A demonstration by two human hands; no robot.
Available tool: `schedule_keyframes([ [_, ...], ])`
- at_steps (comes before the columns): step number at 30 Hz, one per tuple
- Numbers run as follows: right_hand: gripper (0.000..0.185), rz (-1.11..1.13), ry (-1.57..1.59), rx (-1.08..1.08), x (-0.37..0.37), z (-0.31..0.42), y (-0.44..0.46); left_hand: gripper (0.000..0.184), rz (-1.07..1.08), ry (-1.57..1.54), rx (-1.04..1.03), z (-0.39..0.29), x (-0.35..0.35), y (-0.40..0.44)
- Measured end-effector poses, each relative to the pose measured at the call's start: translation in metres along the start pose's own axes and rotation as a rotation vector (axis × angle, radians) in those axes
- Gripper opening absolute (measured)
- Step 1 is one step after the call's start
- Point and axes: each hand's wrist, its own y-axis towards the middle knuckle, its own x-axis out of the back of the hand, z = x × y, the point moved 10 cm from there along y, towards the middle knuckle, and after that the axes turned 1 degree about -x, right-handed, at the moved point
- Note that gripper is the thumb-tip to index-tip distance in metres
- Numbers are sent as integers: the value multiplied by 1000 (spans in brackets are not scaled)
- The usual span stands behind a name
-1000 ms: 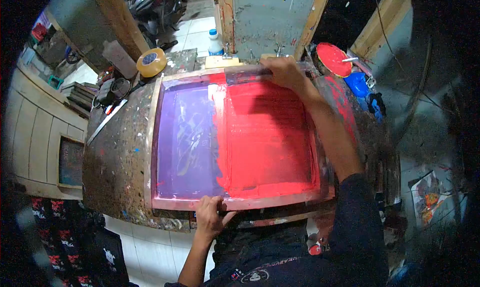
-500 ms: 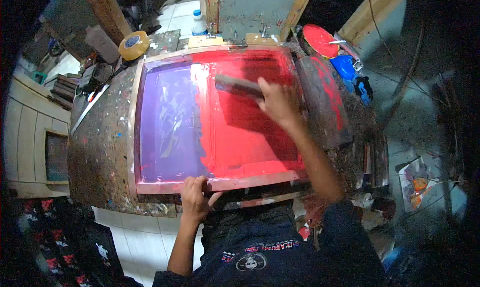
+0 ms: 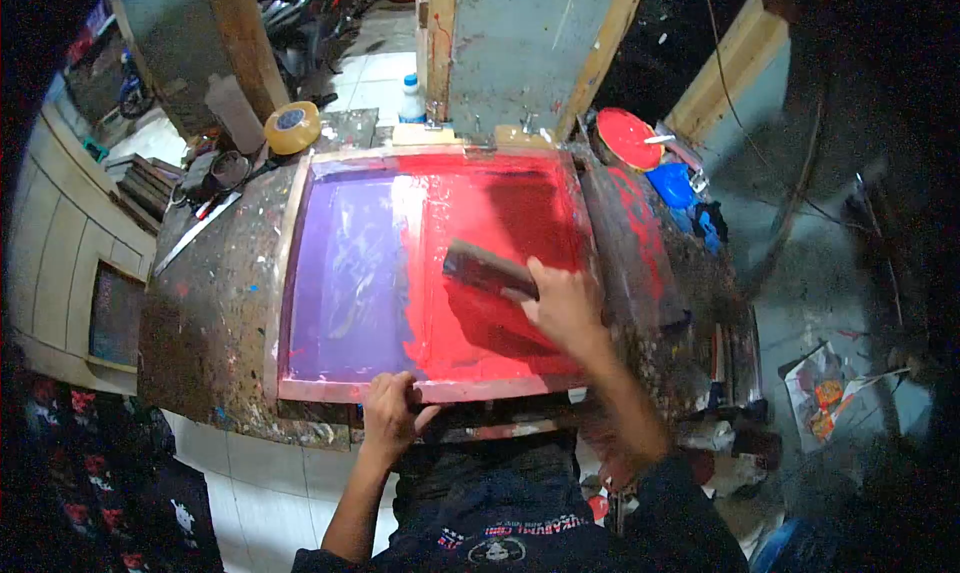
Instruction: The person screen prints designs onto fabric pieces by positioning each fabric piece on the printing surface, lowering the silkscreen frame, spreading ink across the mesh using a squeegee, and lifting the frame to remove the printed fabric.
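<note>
A wooden-framed screen (image 3: pixel 345 391) lies on the stained table, purple mesh at its left and wet red paint (image 3: pixel 470 323) over its middle and right. My right hand (image 3: pixel 565 308) is wrapped round the end of a dark, flat squeegee (image 3: pixel 485 270), which is over the red part and casts a shadow on it. Whether its edge touches the mesh cannot be made out. At the near edge of the frame, my left hand (image 3: pixel 390 413) grips the wood, fingers on top and thumb at the side.
A tape roll (image 3: pixel 292 128) and a metal ruler (image 3: pixel 198 235) are at the left of the table (image 3: pixel 220 313). A white bottle (image 3: pixel 411 103) stands behind. At the back right are a red paint tub (image 3: pixel 630 139) and a blue container (image 3: pixel 672 185).
My right hand has come from the far edge of the frame towards its near side with the squeegee. My left hand has stayed at the near edge. The camera view has shifted.
</note>
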Motion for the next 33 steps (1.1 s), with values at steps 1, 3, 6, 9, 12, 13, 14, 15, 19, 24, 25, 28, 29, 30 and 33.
schedule_keyframes([
  [1,37,4,53,37,0,-2,23,63,2,4,1,2,-1,1],
  [3,37,-41,45,132,11,-4,84,62,15,13,19,1,-1,-1],
  [6,44,-227,-105,447,4,-5,181,61,25,29,44,3,-1,-1],
  [9,49,-310,-123,667,-15,-2,236,60,32,11,62,10,-6,-5],
  [12,51,-204,-119,740,-41,2,245,60,53,41,55,9,-4,-5],
  [13,51,-167,-126,762,-45,5,242,60,63,46,58,7,-4,-4],
  [14,40,-16,-55,718,-42,15,228,60,45,56,60,5,-2,-1],
  [15,35,65,-56,730,-48,20,210,60,53,50,68,7,-3,-2],
  [19,27,292,-161,792,-58,44,109,59,56,34,72,9,-8,-6],
  [24,26,249,-95,897,-43,58,36,57,14,32,48,7,-4,-4],
  [25,25,266,-60,880,-41,55,39,57,16,34,48,7,-3,-4],
  [28,22,156,107,813,-20,35,94,55,20,46,37,0,0,2],
  [29,24,296,268,527,-20,18,131,55,23,49,38,-1,0,3],
  [30,33,182,118,584,-17,7,164,55,27,54,42,-2,0,4],
  [33,55,-174,-123,614,-6,-23,229,56,33,49,62,-2,0,2],
])
